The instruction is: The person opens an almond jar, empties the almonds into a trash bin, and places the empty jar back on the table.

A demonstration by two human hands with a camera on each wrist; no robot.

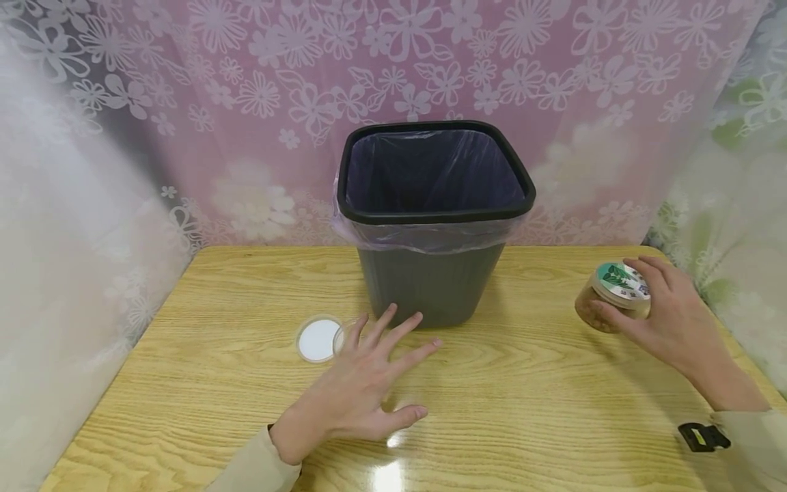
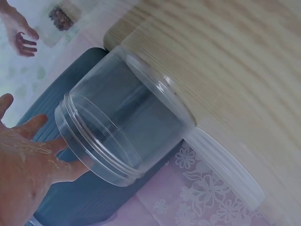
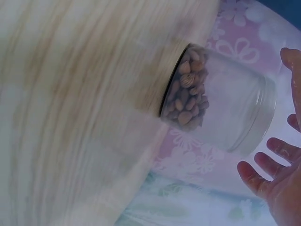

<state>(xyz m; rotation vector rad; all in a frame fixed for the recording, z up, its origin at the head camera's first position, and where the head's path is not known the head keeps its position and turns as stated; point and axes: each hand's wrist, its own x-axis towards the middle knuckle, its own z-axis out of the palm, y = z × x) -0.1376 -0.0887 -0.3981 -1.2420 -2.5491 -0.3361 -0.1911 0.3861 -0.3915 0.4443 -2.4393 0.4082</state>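
Your left grip (image 1: 363, 383) is spread wide by the clear jar (image 2: 124, 117), lower middle of the head view. Right grip (image 1: 673, 318) is wide too, at the nut jar (image 1: 590, 309) over on the right; can't tell if they touch.

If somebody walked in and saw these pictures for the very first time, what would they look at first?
Probably the big dark bin with its thick black rim, standing at the back middle of the wooden table. Next, perhaps, the jar of brown nuts on the right, with the right hand beside it. In front of the bin, the left hand spreads its fingers near a see-through jar.
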